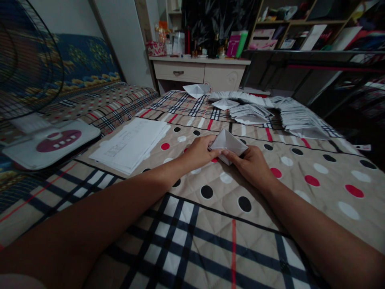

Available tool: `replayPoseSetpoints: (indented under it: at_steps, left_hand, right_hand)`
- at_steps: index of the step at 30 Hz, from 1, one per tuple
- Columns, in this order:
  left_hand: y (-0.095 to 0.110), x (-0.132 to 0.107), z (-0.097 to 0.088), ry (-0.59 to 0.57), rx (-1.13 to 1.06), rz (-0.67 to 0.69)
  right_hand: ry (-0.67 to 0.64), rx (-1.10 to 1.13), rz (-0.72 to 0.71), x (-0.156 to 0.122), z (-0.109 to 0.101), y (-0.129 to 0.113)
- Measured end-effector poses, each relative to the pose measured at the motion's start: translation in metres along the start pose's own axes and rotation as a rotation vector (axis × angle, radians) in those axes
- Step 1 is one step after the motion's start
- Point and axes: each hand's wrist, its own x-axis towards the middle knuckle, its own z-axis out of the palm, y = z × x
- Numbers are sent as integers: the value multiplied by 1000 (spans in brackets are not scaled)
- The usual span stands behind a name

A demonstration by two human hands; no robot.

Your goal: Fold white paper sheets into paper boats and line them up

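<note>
A small piece of folded white paper (227, 142), with a peak at its top and angled flaps, is held between my two hands above the patterned bedspread. My left hand (200, 151) pinches its left side, the thumb lying across the lower front. On the right side, my right hand (252, 162) grips the paper with its thumb at the lower middle. Both thumbs nearly meet there. The fingers behind the paper are partly hidden.
Flat sheets of paper (132, 142) lie in a pile to the left. Rows of folded papers (300, 118) stand at the far right of the bed, with a single folded paper (197, 90) farther back. A fan base (54, 142) is at left, a white dresser (183, 72) behind.
</note>
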Motion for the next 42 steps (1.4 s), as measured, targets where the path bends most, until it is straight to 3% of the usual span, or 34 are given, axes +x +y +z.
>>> replayPoseSetpoints:
  at_steps: [42]
  left_hand:
    - [2,0,-1,7,0,8]
  right_hand:
    - [6,-21,-1,1,0,1]
